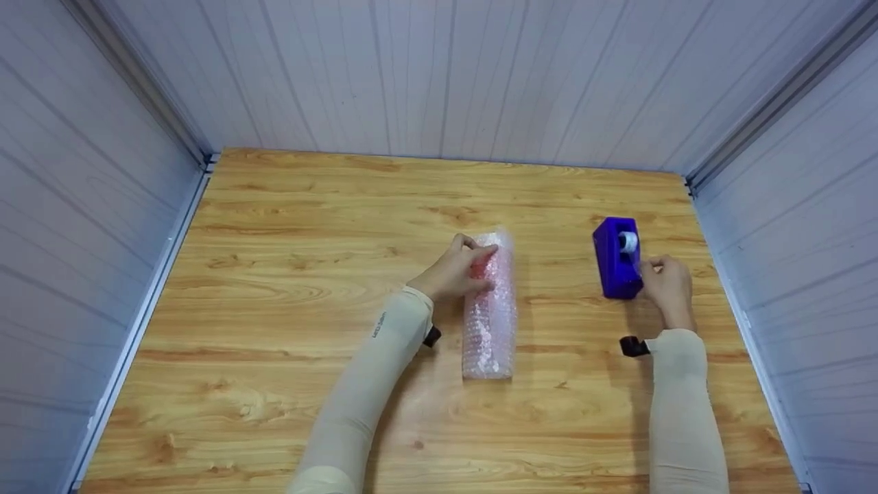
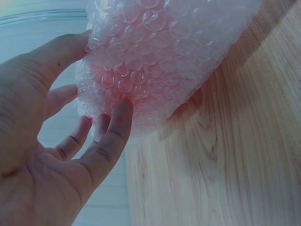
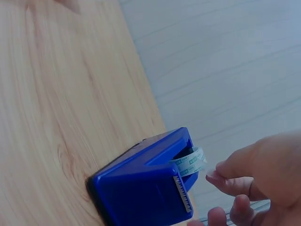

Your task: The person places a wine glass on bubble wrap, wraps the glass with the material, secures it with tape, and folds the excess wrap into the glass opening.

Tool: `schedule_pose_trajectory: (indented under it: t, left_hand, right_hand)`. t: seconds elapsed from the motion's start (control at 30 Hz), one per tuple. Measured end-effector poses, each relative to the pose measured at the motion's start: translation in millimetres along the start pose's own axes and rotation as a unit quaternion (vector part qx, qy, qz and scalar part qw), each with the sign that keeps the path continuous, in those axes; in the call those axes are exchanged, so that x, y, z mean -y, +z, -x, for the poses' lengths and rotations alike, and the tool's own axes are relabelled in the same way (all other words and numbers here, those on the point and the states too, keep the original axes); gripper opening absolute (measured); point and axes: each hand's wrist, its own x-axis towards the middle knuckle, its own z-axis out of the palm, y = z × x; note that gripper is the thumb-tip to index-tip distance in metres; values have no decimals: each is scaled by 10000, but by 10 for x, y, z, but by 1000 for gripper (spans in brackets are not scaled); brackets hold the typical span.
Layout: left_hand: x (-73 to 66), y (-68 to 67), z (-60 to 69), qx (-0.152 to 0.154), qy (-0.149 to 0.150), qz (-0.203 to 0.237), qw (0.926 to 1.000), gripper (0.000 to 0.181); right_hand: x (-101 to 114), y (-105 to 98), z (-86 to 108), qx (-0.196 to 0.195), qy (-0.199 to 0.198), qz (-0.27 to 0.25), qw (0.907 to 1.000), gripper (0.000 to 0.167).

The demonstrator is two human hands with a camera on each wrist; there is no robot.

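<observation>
A roll of bubble wrap [image 1: 490, 329] with something reddish showing through it lies lengthwise on the wooden table. My left hand [image 1: 456, 271] holds it near its far end, thumb and fingers curled about its left side; the left wrist view shows the fingertips [image 2: 123, 110] against the bubbles. To the right stands a blue tape dispenser [image 1: 617, 264] with a small tape roll [image 3: 190, 162] and a toothed cutter [image 3: 182, 194]. Beside it, my right hand [image 1: 667, 285] pinches the clear tape end [image 3: 210, 173] between thumb and forefinger.
Pale panel walls [image 1: 411, 75] enclose the wooden table [image 1: 288, 274] at the back and both sides. A dark wrist camera [image 1: 632, 346] sits at the right sleeve, and another camera [image 1: 431, 336] at the left sleeve.
</observation>
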Motion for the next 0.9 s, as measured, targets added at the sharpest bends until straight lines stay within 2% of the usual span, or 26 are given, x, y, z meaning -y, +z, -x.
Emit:
schedule_pose_trajectory:
  t: [0.1, 0.2, 0.5, 0.6, 0.7, 0.9]
  left_hand:
    - [4, 1, 4, -26, -6, 18, 10000, 73]
    - [12, 4, 12, -40, -24, 35, 10000, 73]
    - [29, 22, 18, -69, -40, 202, 9998, 73]
    - [33, 25, 9, -49, -12, 151, 9999, 73]
    - [34, 24, 2, -12, 17, 110, 9999, 72]
    - [28, 25, -5, -10, 32, 74, 10000, 72]
  right_hand:
    - [-4, 17, 14, 126, 468, -569, 9972, 40]
    - [0, 48, 28, 51, 757, -1083, 9912, 41]
    - [-13, 167, 67, -476, 814, -1805, 9790, 37]
    - [-30, 197, 77, -608, 766, -1931, 9763, 36]
    - [-50, 218, 87, -718, 749, -1838, 9775, 35]
    - [-80, 240, 112, -690, 793, -1789, 9782, 38]
